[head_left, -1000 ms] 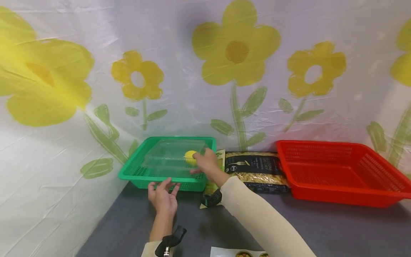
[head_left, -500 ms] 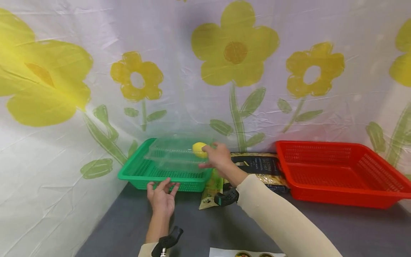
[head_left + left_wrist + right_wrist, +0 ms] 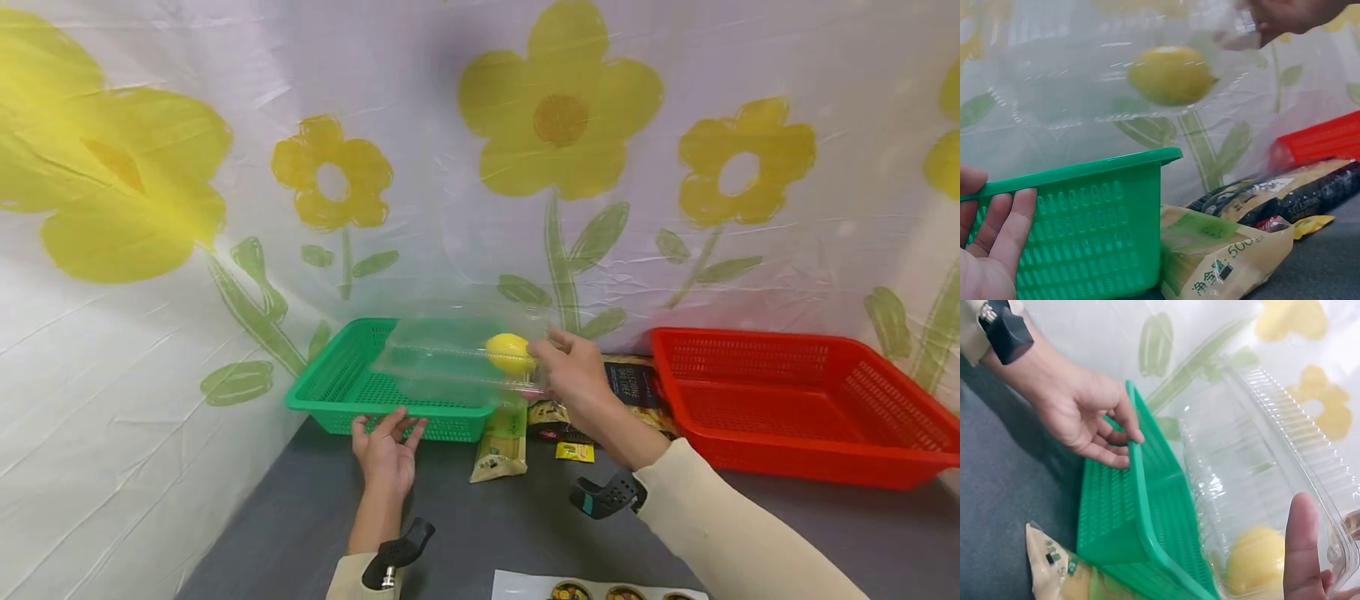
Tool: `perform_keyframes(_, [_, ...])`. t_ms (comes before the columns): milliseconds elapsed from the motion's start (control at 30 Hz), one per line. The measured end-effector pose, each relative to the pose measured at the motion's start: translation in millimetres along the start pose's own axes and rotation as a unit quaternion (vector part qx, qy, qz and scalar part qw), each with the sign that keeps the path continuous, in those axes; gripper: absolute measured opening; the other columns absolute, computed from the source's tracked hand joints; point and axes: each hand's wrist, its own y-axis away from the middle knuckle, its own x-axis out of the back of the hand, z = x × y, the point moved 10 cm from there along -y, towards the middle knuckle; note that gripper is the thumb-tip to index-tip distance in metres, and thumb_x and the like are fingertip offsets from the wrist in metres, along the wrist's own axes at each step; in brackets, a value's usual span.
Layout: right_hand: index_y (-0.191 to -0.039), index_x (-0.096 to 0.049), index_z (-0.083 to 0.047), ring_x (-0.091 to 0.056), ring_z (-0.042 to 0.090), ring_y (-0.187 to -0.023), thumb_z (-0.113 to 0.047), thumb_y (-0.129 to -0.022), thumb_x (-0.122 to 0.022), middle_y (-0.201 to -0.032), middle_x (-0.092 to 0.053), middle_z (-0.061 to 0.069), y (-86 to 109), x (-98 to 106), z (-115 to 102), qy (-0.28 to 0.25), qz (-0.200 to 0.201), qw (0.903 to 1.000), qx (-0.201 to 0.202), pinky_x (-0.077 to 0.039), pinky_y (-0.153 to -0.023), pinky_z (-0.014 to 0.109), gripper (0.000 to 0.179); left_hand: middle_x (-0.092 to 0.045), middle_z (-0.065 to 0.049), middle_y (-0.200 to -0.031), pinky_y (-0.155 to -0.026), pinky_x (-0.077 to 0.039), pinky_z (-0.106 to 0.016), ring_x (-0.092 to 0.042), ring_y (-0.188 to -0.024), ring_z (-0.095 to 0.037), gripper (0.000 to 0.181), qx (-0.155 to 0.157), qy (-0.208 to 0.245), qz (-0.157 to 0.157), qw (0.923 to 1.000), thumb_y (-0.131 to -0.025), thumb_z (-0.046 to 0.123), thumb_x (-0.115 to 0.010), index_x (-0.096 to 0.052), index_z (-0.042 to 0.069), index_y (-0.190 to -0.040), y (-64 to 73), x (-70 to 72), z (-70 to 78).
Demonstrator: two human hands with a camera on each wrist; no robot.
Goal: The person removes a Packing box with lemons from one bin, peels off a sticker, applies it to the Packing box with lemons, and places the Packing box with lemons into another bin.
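With its thumb and fingers, my left hand [image 3: 386, 457] pinches the near rim of the green basket [image 3: 339, 420], a slotted plastic one. My right hand [image 3: 581, 377] grips the right end of a clear plastic clamshell container [image 3: 431, 357], raised over the basket's right side. Inside the container lies a lemon [image 3: 511, 354], near the gripped end. From the left wrist view, the container and lemon [image 3: 1171, 76] hang above the basket's rim. No contents show in the visible part of the basket. Some of the right hand's fingers are hidden.
A red basket [image 3: 806, 457] stands at the right. Between the baskets lie a beige-green package [image 3: 499, 457], dark pasta bags [image 3: 633, 383] and a small yellow packet [image 3: 575, 452]. A sheet with food pictures [image 3: 525, 586] lies at the near edge. Flowered cloth hangs behind.
My right hand has lifted the container with the lemon up and to the right, out of the green basket. The yellow packet has come into view. My left hand stays at the rim.
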Motion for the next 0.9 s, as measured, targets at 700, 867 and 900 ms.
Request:
perform_keyframes(700, [-0.154,-0.039,-0.003,-0.045,0.013,-0.069,-0.028,-0.101,-0.061,-0.104,-0.052,0.008,66.8,113.1,27.1,0.055,0.07,0.9956,-0.031,-0.061,-0.073,0.036,0.063,-0.045,-0.007,-0.11,-0.102,-0.051,-0.047,-0.065,-0.079,-0.018,0.048,0.016,-0.011,-0.017,0.9997,-0.098,0.004,-0.064,-0.02,0.017,-0.113,-2.0,-2.5,-5.9])
perform_keyframes(867, [-0.152,-0.041,-0.001,-0.033,0.01,-0.056,-0.025,-0.1,-0.062,-0.071,-0.039,-0.002,79.0,127.8,40.2,0.045,0.074,0.9953,-0.044,-0.061,-0.069,0.037,0.061,-0.044,-0.006,-0.109,-0.1,-0.053,-0.044,-0.065,-0.081,-0.018,0.048,0.018,-0.007,-0.02,0.9996,-0.098,0.004,-0.064,-0.02,0.015,-0.114,-1.9,-4.8,-4.0])
perform_keyframes(900, [-0.151,-0.042,-0.001,-0.034,0.01,-0.057,-0.024,-0.1,-0.062,-0.072,-0.039,-0.001,81.4,130.5,43.2,0.045,0.075,0.9951,-0.047,-0.061,-0.068,0.037,0.059,-0.044,-0.006,-0.109,-0.099,-0.053,-0.044,-0.065,-0.081,-0.018,0.049,0.018,-0.005,-0.022,0.9996,-0.098,0.004,-0.065,-0.02,0.014,-0.114,-2.3,-5.5,-3.8])
